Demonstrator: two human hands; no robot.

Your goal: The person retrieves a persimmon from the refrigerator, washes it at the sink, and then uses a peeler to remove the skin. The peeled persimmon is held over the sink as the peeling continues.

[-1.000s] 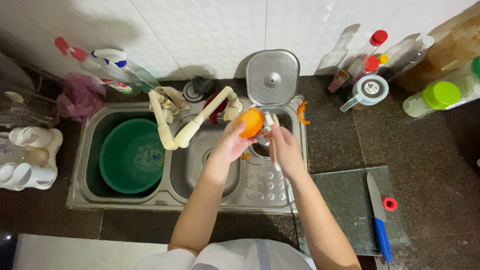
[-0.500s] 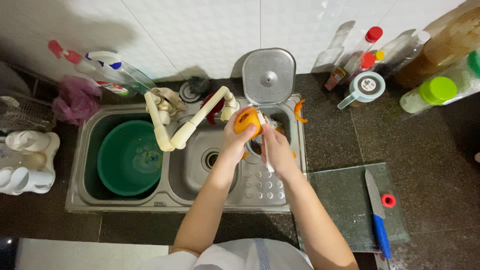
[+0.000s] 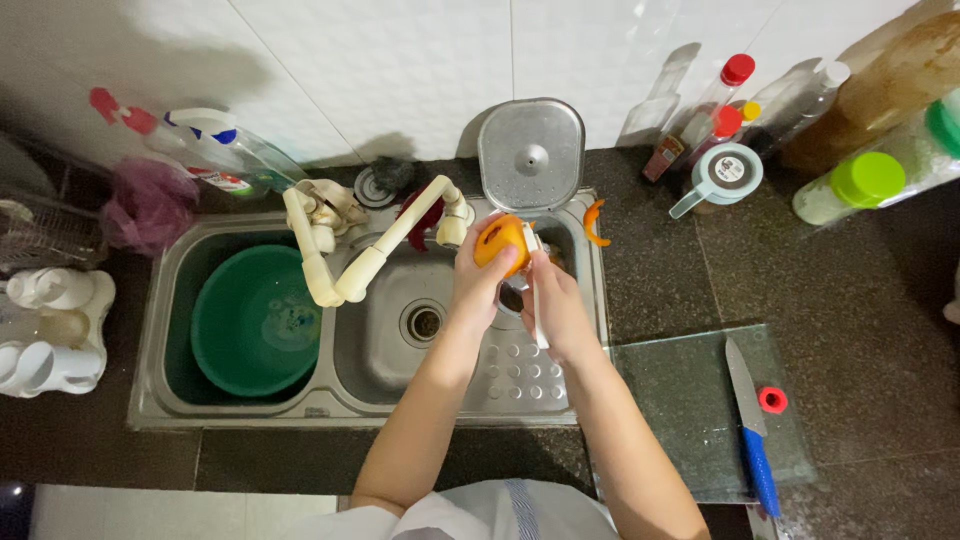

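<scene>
My left hand (image 3: 478,283) grips an orange carrot (image 3: 500,241) over the right basin of the steel sink (image 3: 390,400). My right hand (image 3: 553,305) holds a white peeler (image 3: 533,290) against the carrot's side. A strip of orange peel (image 3: 594,222) lies on the sink's right rim. The cream plastic tap (image 3: 360,255) reaches across the sink just left of my hands.
A green basin (image 3: 255,320) sits in the left sink bowl. A metal lid (image 3: 530,150) leans at the back wall. A blue-handled knife (image 3: 752,425) and a small red cap (image 3: 772,399) lie on the glass cutting board (image 3: 690,400). Bottles (image 3: 860,185) stand at the back right.
Both hands have stayed over the right basin; the carrot has turned slightly in my left hand and the peeler has shifted along it.
</scene>
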